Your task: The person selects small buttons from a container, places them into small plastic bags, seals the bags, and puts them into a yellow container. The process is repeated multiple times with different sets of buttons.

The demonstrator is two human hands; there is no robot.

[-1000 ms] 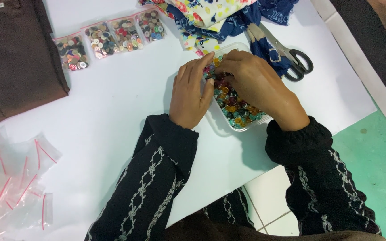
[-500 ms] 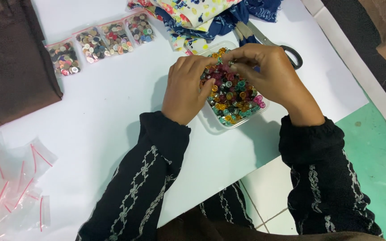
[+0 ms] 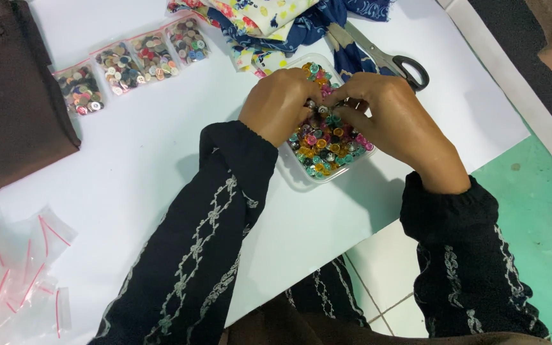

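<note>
Far out to the left of the left hand, a little heap of empty clear zip bags (image 3: 14, 262) with red seal strips is scattered on the white table (image 3: 161, 147), all thin, crinkly plastic. Up and left of that hand, a folded dark brown cloth (image 3: 11, 96) with a matte weave is laid flat. Between it and the hand, four small clear bags of mixed buttons (image 3: 132, 61) are lined up in a slanted row, flat and lumpy with round discs inside.

The left hand (image 3: 279, 105) is curled over the near-left edge of a shallow clear plastic tray (image 3: 301, 182), fingers bent down into the pile. The tray is packed with shiny little round buttons (image 3: 330, 150) in teal, pink, gold and silver, glossy and metallic looking. The right hand (image 3: 391, 121) is pressed in from the other side, fingertips meeting the left ones right over the pile. Both hands are narrowed to a pinch, but what exactly is pinched can't be told, since the fingers are bunched together.

Just beyond the knuckles, a rumpled floral fabric (image 3: 276, 22) in cream and navy is bunched up. Up and right of the right hand, scissors (image 3: 384, 61) with steel blades and black looped handles are laid on the table, partly against the fabric.
</note>
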